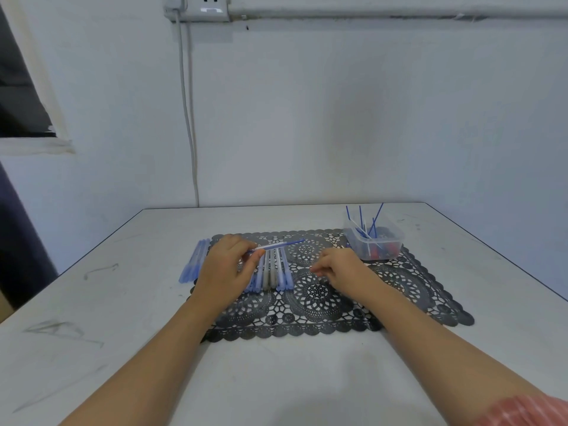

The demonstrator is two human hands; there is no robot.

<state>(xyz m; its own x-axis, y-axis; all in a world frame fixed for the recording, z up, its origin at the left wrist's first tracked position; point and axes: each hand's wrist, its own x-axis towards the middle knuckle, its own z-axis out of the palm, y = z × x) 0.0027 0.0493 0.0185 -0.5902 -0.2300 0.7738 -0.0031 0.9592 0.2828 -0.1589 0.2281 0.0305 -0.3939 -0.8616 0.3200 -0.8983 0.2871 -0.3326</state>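
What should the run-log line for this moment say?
left hand: pinches blue refill | right hand: curled on black mat, hold unclear | pens: rowed on mat | clear tub: mat's far right corner

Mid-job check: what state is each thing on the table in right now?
Left hand: pinches the blue refill.
Blue refill: held above the pen row, nearly level.
Right hand: fingers curled over the mat; contents unclear.
Pen row: lying side by side on the mat.
Spare pens: lying at the mat's left edge.
Clear tub: open, refills leaning inside.
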